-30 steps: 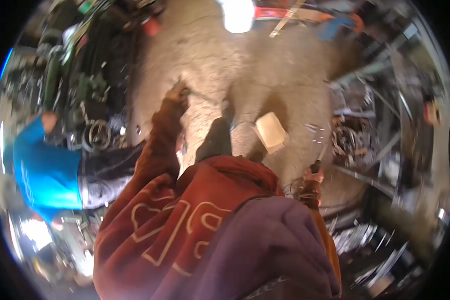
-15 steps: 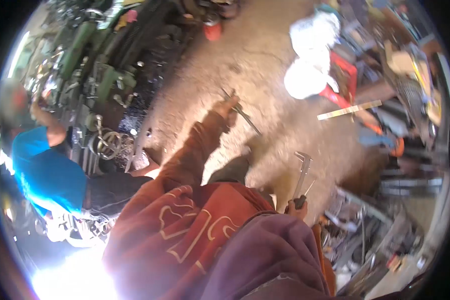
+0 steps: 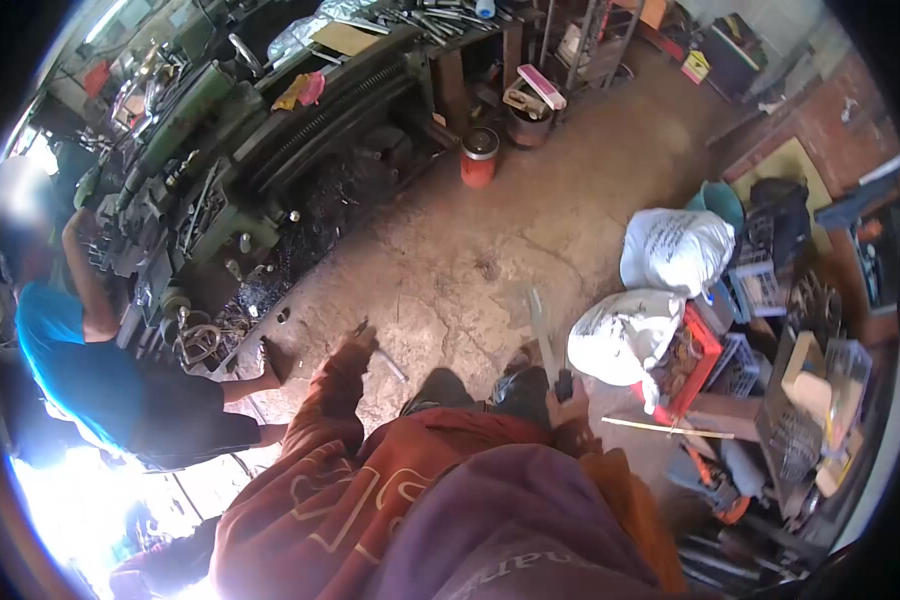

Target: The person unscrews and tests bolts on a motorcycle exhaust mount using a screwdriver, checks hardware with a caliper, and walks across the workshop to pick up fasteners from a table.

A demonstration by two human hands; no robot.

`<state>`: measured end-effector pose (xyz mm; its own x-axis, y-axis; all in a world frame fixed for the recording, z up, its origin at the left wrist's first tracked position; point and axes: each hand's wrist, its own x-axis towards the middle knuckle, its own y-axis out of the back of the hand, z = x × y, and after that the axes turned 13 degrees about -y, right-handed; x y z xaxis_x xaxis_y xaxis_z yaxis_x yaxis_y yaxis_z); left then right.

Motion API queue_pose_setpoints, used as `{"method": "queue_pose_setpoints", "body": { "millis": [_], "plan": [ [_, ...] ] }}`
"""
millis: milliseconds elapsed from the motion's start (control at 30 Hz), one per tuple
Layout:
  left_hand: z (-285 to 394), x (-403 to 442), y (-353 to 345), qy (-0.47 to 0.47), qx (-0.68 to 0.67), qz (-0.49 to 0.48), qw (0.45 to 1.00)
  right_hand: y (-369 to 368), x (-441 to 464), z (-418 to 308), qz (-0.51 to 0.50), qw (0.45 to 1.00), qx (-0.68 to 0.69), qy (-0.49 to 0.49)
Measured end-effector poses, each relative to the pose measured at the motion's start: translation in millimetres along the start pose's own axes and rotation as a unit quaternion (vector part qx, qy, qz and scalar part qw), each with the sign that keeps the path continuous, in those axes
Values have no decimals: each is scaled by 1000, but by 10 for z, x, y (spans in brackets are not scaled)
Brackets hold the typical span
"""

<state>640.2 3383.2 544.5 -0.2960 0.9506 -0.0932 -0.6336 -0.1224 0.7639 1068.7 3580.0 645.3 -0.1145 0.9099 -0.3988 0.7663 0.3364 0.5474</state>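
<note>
My left hand (image 3: pixel 354 350) is closed round a thin metal rod (image 3: pixel 391 366), held low over the floor at the end of a rust-red sleeve. One end of the rod sticks out to the right of my fingers. My right hand (image 3: pixel 570 404), by my right leg, grips a caliper (image 3: pixel 544 335) by its dark end. The caliper's long metal beam points away from me and is blurred, so its jaws are hard to make out.
On the left a person in a blue shirt (image 3: pixel 55 325) stands at a long green lathe (image 3: pixel 210 225). A red canister (image 3: pixel 478 160) is ahead on the floor (image 3: pixel 450 270). White sacks (image 3: pixel 620 335), a red crate (image 3: pixel 698 355) and a yellow rule (image 3: pixel 665 428) lie right.
My view has swung upward, showing more of the floor and machine ahead. In view, my left hand with the rod sits lower and further left. The caliper has shifted left beside my leg.
</note>
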Motion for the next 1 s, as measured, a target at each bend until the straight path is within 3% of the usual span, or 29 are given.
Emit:
{"method": "queue_pose_setpoints", "body": {
  "millis": [67, 100, 167, 200, 267, 300, 333, 367, 400, 467, 533, 567, 600, 633, 700, 733, 767, 800, 833, 933, 1000],
  "plan": [
    [-232, -175, -98, 117, -30, 50, 991, 37, 746, -547, -27, 995, -59, 80],
    [8, -129, 18, 420, -259, 104, 863, 42, 1056, -966, -38, 992, -48, 112],
    [198, -263, 133, 439, -208, 110, 867, -106, 1694, -1712, -89, 986, -4, 139],
    [358, -303, 221, 452, -191, 112, 864, -205, 2003, -2070, -116, 966, 12, 230],
    [32, -530, -209, 508, -256, 218, 793, -803, 2734, -2503, -263, 932, 214, 131],
    [-841, -951, -949, 418, -26, -11, 908, -975, 2893, -2920, -266, 926, 202, 178],
    [-1053, -1059, -1305, 313, 184, -30, 931, -1335, 3256, -3163, -371, 858, 352, 59],
    [-905, -887, -1179, 497, -54, 34, 865, -1652, 3524, -3463, -381, 846, 363, 80],
    [-720, -623, -1042, 573, -143, 66, 804, -1986, 3759, -3788, -347, 869, 307, 175],
    [-626, -224, -988, 625, -217, 84, 746, -2606, 4191, -4364, -284, 884, 237, 286],
    [-667, 276, -848, 640, -260, 87, 718, -3186, 4585, -5018, -242, 896, 151, 340],
    [-657, 557, -715, 640, -279, 83, 711, -3352, 4572, -5410, -285, 900, 174, 279],
    [-569, 903, -476, 633, -295, 77, 711, -3708, 4789, -5598, -278, 903, 159, 285],
    [-199, 1462, 209, 596, -309, 66, 739, -4072, 5019, -5772, -271, 906, 145, 291],
    [-115, 2015, 588, 565, -318, 129, 750, -4462, 5079, -6312, -171, 909, 71, 374],
    [-71, 2271, 704, 502, -301, 196, 786, -4590, 5073, -6602, -223, 918, 59, 322],
    [28, 2611, 1002, 510, -316, 212, 771, -4737, 5067, -6811, -269, 925, 48, 265],
    [121, 2959, 1304, 518, -331, 229, 755, -5058, 5158, -6893, -242, 920, 57, 302],
    [65, 3090, 1247, 455, -315, 285, 782, -5335, 5269, -6935, -204, 917, 64, 336],
    [-14, 3571, 1674, 406, -315, 203, 833, -5479, 5256, -7179, -222, 949, -58, 215],
    [-69, 3799, 1867, 405, -359, 190, 819, -5327, 5251, -7333, -249, 948, -100, 174]
  ]
}}
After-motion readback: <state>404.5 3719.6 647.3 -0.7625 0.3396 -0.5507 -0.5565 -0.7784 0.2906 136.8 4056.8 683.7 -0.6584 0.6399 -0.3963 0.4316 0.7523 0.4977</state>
